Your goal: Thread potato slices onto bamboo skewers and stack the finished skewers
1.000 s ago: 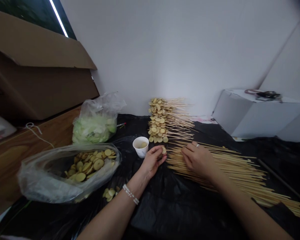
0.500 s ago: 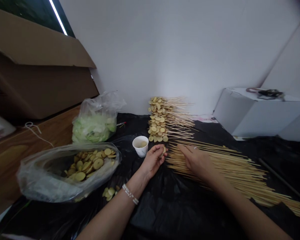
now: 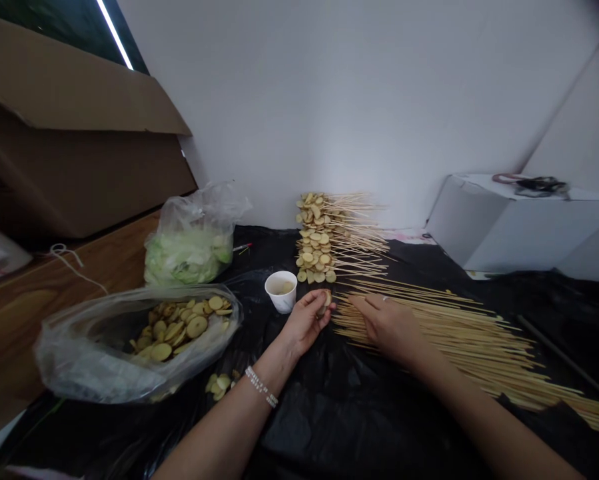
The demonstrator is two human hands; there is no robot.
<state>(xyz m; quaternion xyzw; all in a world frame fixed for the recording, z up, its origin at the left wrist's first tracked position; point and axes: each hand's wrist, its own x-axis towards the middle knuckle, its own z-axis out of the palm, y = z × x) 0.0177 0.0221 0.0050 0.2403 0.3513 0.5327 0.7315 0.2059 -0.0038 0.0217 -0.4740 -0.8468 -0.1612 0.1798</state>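
Note:
My left hand (image 3: 306, 321) is closed around a few round potato slices (image 3: 325, 303), held edge-up between thumb and fingers. A white paper cup (image 3: 282, 295) with something pale inside stands just beyond that wrist. To the right, my right hand (image 3: 390, 328) reaches over a wide spread of bamboo skewers (image 3: 459, 340). Its fingers are together and bent down, pinching at the skewers' left ends; the exact grip is partly hidden. Beyond both hands lies a stack of skewered potato slices (image 3: 315, 243), bare stick ends pointing right.
An open plastic bag of potato slices (image 3: 196, 327) lies at the left, with loose pieces (image 3: 219, 385) beside it. Behind it stands a tied bag of pale green vegetables (image 3: 189, 253). A cardboard box (image 3: 89, 180) rises far left, a white box (image 3: 519, 227) at right. Black plastic (image 3: 329, 413) covers the surface.
My right hand has shifted slightly left and nearer to me over the skewer ends. The left hand keeps its place with the slices.

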